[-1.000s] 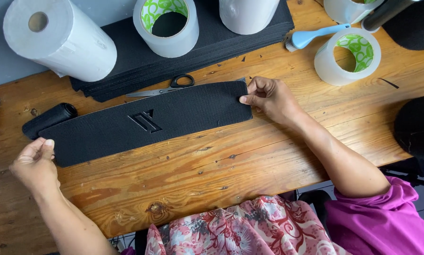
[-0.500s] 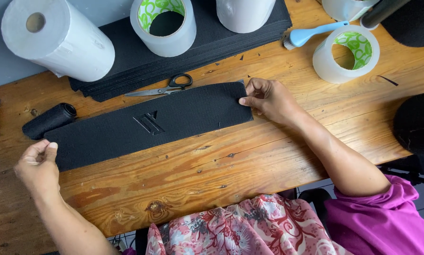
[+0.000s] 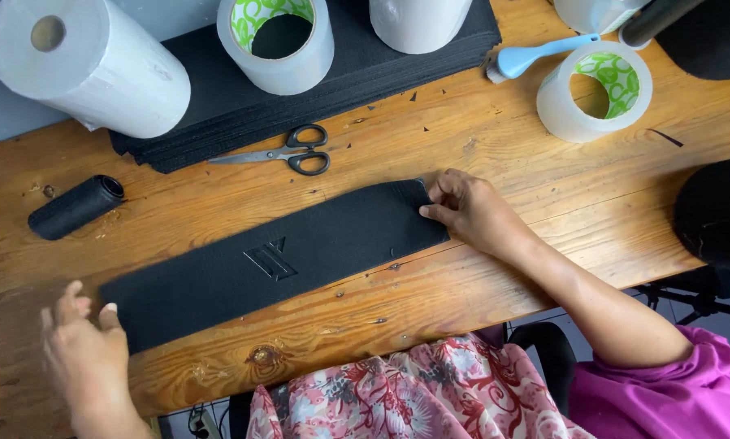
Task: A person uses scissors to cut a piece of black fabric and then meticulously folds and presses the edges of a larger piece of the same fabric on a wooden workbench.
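Lying flat across the middle of the wooden table (image 3: 543,187), a long black strip (image 3: 275,260) with a cut-out mark near its centre runs from near left to far right. The right hand (image 3: 470,213) rests on its right end, fingers bent and pinching the corner edge. The left hand (image 3: 84,358) is at the near left end, fingers spread and loose; it is blurred, so I cannot tell if the fingertips touch the strip or grip it.

Behind the strip lie black-handled scissors (image 3: 288,152), closed, and further back a stack of black sheets (image 3: 397,69), partly covered by a tape roll (image 3: 277,42) and a white roll (image 3: 418,20) cut off by the top edge. A paper towel roll (image 3: 88,65) lies at far left, a small black roll (image 3: 76,207) below it. At far right stand a second tape roll (image 3: 596,91) and a blue brush (image 3: 535,57), its bristles hard to see.
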